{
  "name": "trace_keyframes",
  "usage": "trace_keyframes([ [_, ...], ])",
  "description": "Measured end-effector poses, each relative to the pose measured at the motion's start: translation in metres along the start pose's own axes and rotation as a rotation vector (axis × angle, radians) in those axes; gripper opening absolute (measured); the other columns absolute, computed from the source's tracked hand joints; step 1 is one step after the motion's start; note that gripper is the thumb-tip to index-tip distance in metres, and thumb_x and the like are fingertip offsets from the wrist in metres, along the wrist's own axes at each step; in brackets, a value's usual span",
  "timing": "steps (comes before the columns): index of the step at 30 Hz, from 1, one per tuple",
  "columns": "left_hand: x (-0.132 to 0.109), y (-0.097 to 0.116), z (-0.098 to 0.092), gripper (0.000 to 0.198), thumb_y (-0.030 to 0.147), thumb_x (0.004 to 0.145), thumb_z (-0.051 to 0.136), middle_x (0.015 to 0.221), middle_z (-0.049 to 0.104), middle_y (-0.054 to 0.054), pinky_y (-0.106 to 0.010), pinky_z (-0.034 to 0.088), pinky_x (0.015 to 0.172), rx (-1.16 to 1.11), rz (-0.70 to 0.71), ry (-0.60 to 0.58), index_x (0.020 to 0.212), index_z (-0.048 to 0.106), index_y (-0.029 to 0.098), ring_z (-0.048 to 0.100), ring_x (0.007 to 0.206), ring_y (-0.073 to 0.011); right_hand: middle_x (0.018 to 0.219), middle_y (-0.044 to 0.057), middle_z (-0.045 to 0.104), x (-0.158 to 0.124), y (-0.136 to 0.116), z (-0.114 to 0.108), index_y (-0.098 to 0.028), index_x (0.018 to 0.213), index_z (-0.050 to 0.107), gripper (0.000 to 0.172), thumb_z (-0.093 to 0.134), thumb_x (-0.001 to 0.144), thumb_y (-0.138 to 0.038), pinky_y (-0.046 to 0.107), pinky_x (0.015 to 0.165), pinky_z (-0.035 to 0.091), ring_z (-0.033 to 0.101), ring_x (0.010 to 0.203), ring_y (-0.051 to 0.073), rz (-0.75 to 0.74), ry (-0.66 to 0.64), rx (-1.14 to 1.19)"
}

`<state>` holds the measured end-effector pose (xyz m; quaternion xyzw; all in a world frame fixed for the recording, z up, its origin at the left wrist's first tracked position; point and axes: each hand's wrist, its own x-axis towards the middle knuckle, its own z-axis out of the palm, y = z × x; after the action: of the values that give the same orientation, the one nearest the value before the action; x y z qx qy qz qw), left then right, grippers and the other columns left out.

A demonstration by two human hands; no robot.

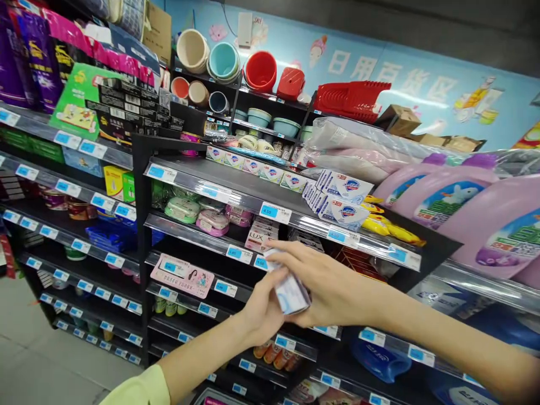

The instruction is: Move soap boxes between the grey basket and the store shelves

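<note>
Between my two hands is a small white and light-blue soap box [292, 293], tilted and slightly blurred. My left hand [264, 306] grips it from the left, the thumb lying along its upper end. Curled round its top and right side is my right hand [314, 275], which covers part of the box. Behind my hands, a lower shelf holds pink LUX soap boxes [258, 235]. Stacked white soap boxes [343, 197] with blue and red logos sit on the top shelf, above and to the right of my hands.
A row of soap boxes [252, 166] lines the back of the top shelf [189, 166]. Purple detergent jugs [455, 191] stand at the right, yellow packets [388, 228] nearer. Green and pink soap dishes [213, 222] fill a lower shelf. Tiled floor [54, 360] shows at lower left.
</note>
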<state>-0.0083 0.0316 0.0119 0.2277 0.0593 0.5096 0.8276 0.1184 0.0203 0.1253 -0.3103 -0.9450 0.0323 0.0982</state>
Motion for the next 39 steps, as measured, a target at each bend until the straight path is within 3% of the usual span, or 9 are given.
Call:
trace_keyframes([
  [4, -0.002, 0.005, 0.006, 0.023, 0.027, 0.095, 0.064, 0.117, 0.071, -0.006, -0.035, 0.055, 0.089, -0.035, 0.095, -0.151, 0.117, 0.067, 0.022, 0.064, 0.113, -0.0235, 0.158, 0.012, 0.042, -0.012, 0.019, -0.022, -0.03, 0.146, 0.04, 0.085, 0.078, 0.071, -0.019, 0.047, 0.109, 0.05, 0.051, 0.138, 0.033, 0.122, 0.036, 0.196],
  [8, -0.006, 0.004, 0.007, 0.052, 0.026, 0.095, 0.069, 0.137, 0.064, -0.005, -0.043, 0.052, 0.103, 0.157, 0.201, -0.095, 0.142, 0.048, 0.033, 0.058, 0.129, -0.0262, 0.144, 0.011, 0.056, -0.023, 0.029, -0.033, -0.031, 0.146, 0.04, 0.071, 0.072, 0.083, -0.023, 0.042, 0.096, 0.059, 0.06, 0.127, 0.029, 0.213, 0.028, 0.479],
  [16, -0.004, -0.009, 0.007, 0.055, 0.029, 0.092, 0.074, 0.14, 0.062, -0.007, -0.046, 0.05, 0.11, 0.303, 0.294, -0.033, 0.14, 0.046, 0.031, 0.058, 0.132, -0.0278, 0.116, 0.006, 0.073, -0.033, 0.03, -0.029, -0.026, 0.129, 0.059, 0.054, 0.079, 0.084, -0.046, 0.032, 0.077, 0.06, 0.07, 0.101, 0.024, 0.305, 0.127, 0.324],
  [19, -0.003, -0.006, 0.01, 0.049, 0.029, 0.092, 0.074, 0.142, 0.061, -0.008, -0.048, 0.048, 0.113, 0.427, 0.351, -0.112, 0.136, 0.051, 0.029, 0.055, 0.135, -0.0296, 0.111, 0.005, 0.076, -0.039, 0.029, -0.056, -0.025, 0.123, 0.069, 0.046, 0.08, 0.083, -0.044, 0.033, 0.078, 0.06, 0.071, 0.095, 0.023, 0.271, 0.189, 0.207],
  [24, 0.005, 0.013, 0.018, 0.044, 0.034, 0.098, 0.065, 0.156, 0.048, -0.006, -0.047, 0.04, 0.119, 0.65, 0.414, -0.2, 0.14, 0.054, 0.033, 0.04, 0.147, -0.0304, 0.117, 0.007, 0.074, -0.06, 0.05, -0.133, -0.022, 0.125, 0.073, 0.051, 0.08, 0.08, -0.046, 0.042, 0.088, 0.06, 0.069, 0.105, 0.028, 0.322, 0.5, 0.067],
  [28, 0.041, 0.03, 0.039, 0.044, 0.038, 0.099, 0.062, 0.155, 0.048, -0.009, -0.047, 0.035, 0.12, 0.835, 0.594, -0.23, 0.141, 0.054, 0.031, 0.04, 0.147, -0.0292, 0.114, 0.008, 0.075, -0.07, 0.09, -0.163, -0.02, 0.123, 0.074, 0.055, 0.081, 0.077, -0.049, 0.045, 0.087, 0.059, 0.067, 0.103, 0.028, 0.396, 0.653, -0.037],
  [32, 0.099, 0.046, 0.084, 0.068, 0.044, 0.089, 0.074, 0.164, 0.035, -0.016, -0.049, 0.017, 0.127, 1.047, 0.798, -0.246, 0.148, 0.047, 0.021, 0.026, 0.154, -0.0332, 0.117, 0.01, 0.074, -0.065, 0.131, -0.157, -0.017, 0.121, 0.075, 0.055, 0.08, 0.077, -0.05, 0.049, 0.093, 0.055, 0.066, 0.096, 0.026, 0.41, 0.607, -0.055],
  [35, 0.139, 0.055, 0.12, 0.09, 0.049, 0.086, 0.074, 0.17, 0.017, -0.022, -0.048, 0.005, 0.129, 1.289, 0.745, -0.165, 0.156, 0.031, 0.011, 0.01, 0.159, -0.0339, 0.117, 0.01, 0.074, -0.059, 0.149, -0.148, -0.017, 0.122, 0.075, 0.055, 0.08, 0.077, -0.048, 0.05, 0.096, 0.054, 0.066, 0.094, 0.025, 0.401, 0.616, -0.012],
  [39, 0.177, 0.059, 0.139, 0.097, 0.061, 0.09, 0.063, 0.171, 0.01, -0.021, -0.045, 0.012, 0.129, 1.534, 0.63, -0.092, 0.16, 0.02, 0.011, 0.007, 0.16, -0.0311, 0.122, 0.011, 0.069, -0.056, 0.16, -0.137, -0.019, 0.118, 0.074, 0.056, 0.083, 0.072, -0.049, 0.049, 0.102, 0.052, 0.064, 0.106, 0.026, 0.405, 0.712, 0.007],
])
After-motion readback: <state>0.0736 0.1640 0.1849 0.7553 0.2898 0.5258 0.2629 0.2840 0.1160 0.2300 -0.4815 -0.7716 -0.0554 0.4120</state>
